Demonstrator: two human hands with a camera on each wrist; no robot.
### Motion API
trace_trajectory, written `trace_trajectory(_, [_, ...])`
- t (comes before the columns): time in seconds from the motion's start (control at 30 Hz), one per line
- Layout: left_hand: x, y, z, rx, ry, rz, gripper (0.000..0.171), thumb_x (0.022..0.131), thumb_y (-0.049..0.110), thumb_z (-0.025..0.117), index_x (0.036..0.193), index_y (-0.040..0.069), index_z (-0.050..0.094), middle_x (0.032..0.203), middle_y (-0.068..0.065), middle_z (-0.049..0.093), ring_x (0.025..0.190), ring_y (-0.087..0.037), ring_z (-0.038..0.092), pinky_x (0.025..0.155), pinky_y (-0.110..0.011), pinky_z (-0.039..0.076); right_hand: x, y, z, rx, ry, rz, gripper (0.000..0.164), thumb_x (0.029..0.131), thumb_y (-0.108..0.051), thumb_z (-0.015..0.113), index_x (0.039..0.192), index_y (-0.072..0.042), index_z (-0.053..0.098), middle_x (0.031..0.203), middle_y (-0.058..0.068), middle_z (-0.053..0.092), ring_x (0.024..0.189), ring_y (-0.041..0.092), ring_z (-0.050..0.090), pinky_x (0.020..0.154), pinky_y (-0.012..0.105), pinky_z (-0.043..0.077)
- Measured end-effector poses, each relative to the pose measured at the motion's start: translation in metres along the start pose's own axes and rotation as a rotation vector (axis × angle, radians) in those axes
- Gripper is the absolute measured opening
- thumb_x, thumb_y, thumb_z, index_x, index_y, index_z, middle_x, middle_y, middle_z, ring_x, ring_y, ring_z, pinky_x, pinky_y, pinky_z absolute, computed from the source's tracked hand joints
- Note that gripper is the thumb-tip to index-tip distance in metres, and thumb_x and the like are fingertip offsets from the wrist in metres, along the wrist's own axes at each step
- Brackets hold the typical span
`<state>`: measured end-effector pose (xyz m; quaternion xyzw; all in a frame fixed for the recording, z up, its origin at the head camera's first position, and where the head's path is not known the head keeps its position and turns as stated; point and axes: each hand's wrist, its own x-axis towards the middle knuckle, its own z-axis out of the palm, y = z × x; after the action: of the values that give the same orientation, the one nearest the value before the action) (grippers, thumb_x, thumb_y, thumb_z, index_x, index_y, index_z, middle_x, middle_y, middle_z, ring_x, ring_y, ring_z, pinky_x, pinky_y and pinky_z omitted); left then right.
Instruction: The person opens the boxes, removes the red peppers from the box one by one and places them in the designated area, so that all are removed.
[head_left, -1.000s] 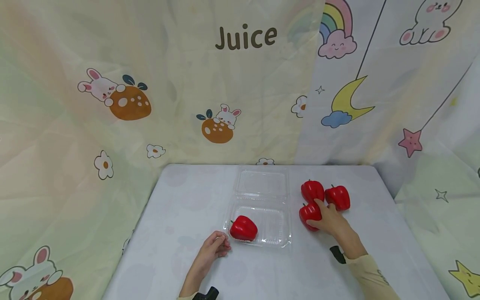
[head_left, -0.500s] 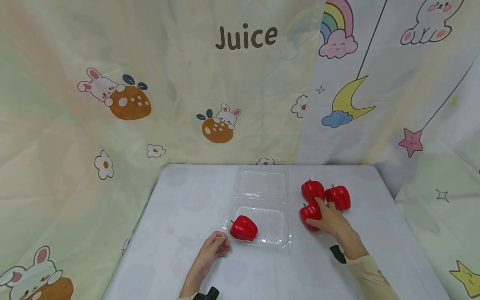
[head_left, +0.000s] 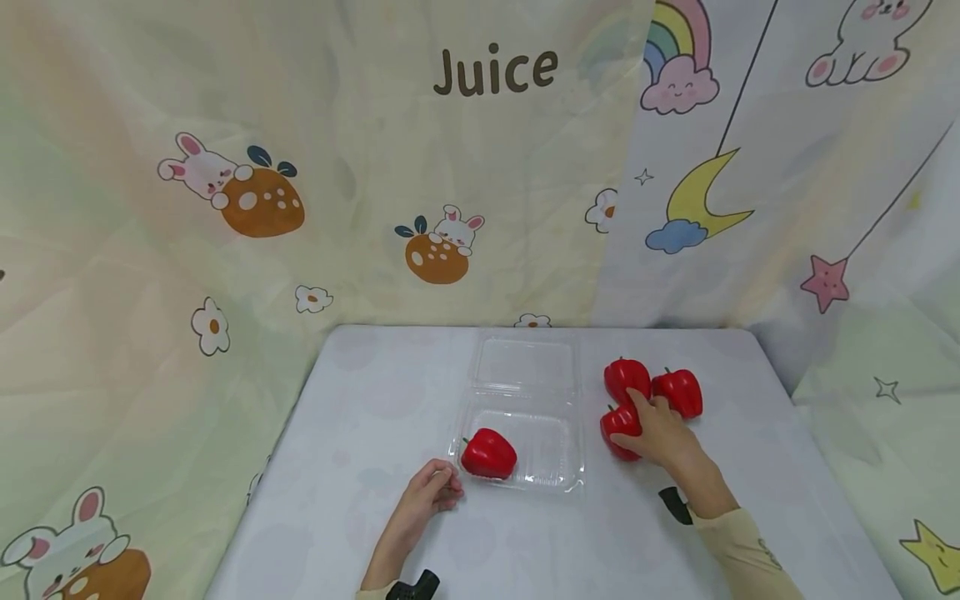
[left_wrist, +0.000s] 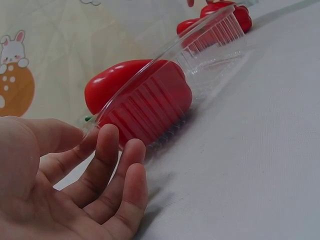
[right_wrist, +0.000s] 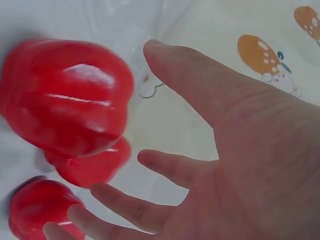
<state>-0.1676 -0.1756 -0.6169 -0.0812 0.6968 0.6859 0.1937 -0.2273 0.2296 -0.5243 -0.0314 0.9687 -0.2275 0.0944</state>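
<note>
At the near left corner of a clear plastic clamshell container, my left hand pinches the rim between thumb and forefinger; its other fingers curve loosely below. One red bell pepper lies in the container's left half, and shows through the ribbed wall in the left wrist view. On the right, my right hand hovers over the nearest of three more bell peppers. Seen from the right wrist, this hand is spread, with a gap between its thumb and the closest pepper.
Behind that pepper sit two others, a left one and a right one, close together. The container's lid lies folded back, away from me. A patterned curtain hangs behind the white table.
The head view has tilted very slightly. Both hands and all the peppers stay essentially where they were.
</note>
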Motion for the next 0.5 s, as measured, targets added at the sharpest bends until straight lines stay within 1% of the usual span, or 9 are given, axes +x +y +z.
trace_trajectory(0.2, [0.000, -0.001, 0.000, -0.006, -0.005, -0.001, 0.033, 0.106, 0.033, 0.049, 0.118, 0.003, 0.055, 0.105, -0.010, 0.067, 0.094, -0.018, 0.067, 0.083, -0.032, 0.055, -0.003, -0.014, -0.002, -0.048, 0.017, -0.028, 0.101, 0.068, -0.027, 0.090, 0.148, 0.000, 0.035, 0.132, 0.038, 0.043, 0.118, 0.058, 0.046, 0.076, 0.058, 0.058])
trace_trajectory(0.33, [0.000, -0.001, 0.001, -0.006, -0.004, 0.003, 0.032, 0.106, 0.032, 0.049, 0.118, 0.003, 0.055, 0.106, -0.011, 0.067, 0.094, -0.017, 0.067, 0.083, -0.032, 0.055, -0.004, -0.027, -0.003, -0.086, 0.007, -0.050, 0.102, 0.068, -0.030, 0.090, 0.150, -0.002, 0.035, 0.136, 0.037, 0.043, 0.121, 0.057, 0.047, 0.079, 0.059, 0.057])
trace_trajectory(0.5, [-0.002, -0.002, 0.000, -0.021, 0.002, 0.001, 0.034, 0.105, 0.034, 0.050, 0.119, 0.003, 0.055, 0.101, -0.007, 0.066, 0.095, -0.016, 0.068, 0.082, -0.031, 0.055, -0.009, -0.053, 0.001, -0.103, -0.024, -0.121, 0.101, 0.071, -0.035, 0.089, 0.152, -0.007, 0.036, 0.142, 0.032, 0.043, 0.127, 0.051, 0.048, 0.084, 0.058, 0.056])
